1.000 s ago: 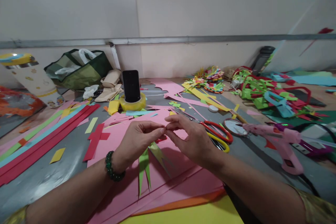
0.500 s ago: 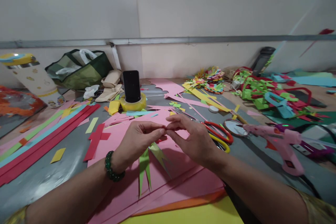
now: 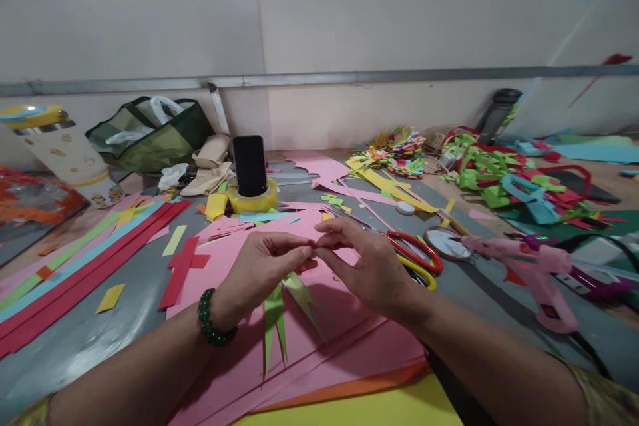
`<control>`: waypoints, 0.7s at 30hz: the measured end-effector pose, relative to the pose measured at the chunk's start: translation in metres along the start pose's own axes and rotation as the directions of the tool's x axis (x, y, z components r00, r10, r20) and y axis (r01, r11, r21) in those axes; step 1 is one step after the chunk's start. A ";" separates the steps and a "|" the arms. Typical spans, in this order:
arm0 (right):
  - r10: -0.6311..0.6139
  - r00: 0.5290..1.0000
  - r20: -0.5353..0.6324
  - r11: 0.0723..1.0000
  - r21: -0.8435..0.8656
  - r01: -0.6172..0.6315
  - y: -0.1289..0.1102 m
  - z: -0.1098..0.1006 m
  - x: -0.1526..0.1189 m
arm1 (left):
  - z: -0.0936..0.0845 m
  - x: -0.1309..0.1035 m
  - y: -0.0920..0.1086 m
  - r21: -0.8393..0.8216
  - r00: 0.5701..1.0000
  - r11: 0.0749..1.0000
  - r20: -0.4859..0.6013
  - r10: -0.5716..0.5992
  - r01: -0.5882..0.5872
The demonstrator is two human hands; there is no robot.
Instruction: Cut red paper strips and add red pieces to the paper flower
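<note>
My left hand [image 3: 264, 273], with a dark green bead bracelet [image 3: 213, 319] at its wrist, pinches a small red paper piece [image 3: 308, 262] between thumb and fingers. From the other side, my right hand [image 3: 367, 263] pinches at the same spot, its fingertips meeting those of the left. Most of the red piece is hidden by the fingers. Just beneath the hands are green paper strips [image 3: 273, 329] cut into long points, over stacked pink sheets [image 3: 239, 373]. Scissors [image 3: 417, 253] with red and yellow handles lie right beside my right hand.
A pink glue gun [image 3: 536, 273] stands at the right, its cord trailing down. A phone [image 3: 250, 166] leans upright in a yellow tape roll [image 3: 253, 198]. Red paper strips [image 3: 90, 259] lie at the left, near a tumbler [image 3: 70, 160]. Paper flowers [image 3: 399, 153] are piled at the back.
Both hands stay almost still, fingertips together on the red piece. The view has shifted very slightly; nothing else has visibly moved.
</note>
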State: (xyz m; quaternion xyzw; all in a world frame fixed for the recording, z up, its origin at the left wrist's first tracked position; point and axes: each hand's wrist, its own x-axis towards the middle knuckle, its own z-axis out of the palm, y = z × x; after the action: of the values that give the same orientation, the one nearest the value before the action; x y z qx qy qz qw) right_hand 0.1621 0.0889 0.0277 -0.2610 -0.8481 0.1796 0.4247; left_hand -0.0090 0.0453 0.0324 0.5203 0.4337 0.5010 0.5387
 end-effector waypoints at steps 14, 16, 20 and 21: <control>-0.017 1.000 -0.004 1.000 0.001 0.017 0.003 0.001 0.000 | 0.000 0.000 0.001 0.027 1.000 1.000 -0.013 -0.014 0.014; -0.018 1.000 -0.003 1.000 0.001 0.018 0.003 0.001 0.000 | 0.000 0.000 0.001 0.019 1.000 1.000 -0.011 -0.008 0.008; -0.025 1.000 -0.003 1.000 0.011 0.025 0.002 0.000 -0.001 | 0.001 -0.001 0.002 0.005 1.000 1.000 -0.023 0.002 -0.002; -0.024 1.000 0.003 0.999 0.022 0.024 0.002 0.000 -0.001 | 0.001 -0.001 0.002 0.009 1.000 1.000 -0.025 0.003 -0.002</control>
State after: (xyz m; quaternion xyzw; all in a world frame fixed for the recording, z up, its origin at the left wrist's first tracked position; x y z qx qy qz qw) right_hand 0.1627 0.0900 0.0261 -0.2458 -0.8499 0.1842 0.4283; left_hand -0.0081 0.0445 0.0341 0.5167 0.4421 0.5063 0.5303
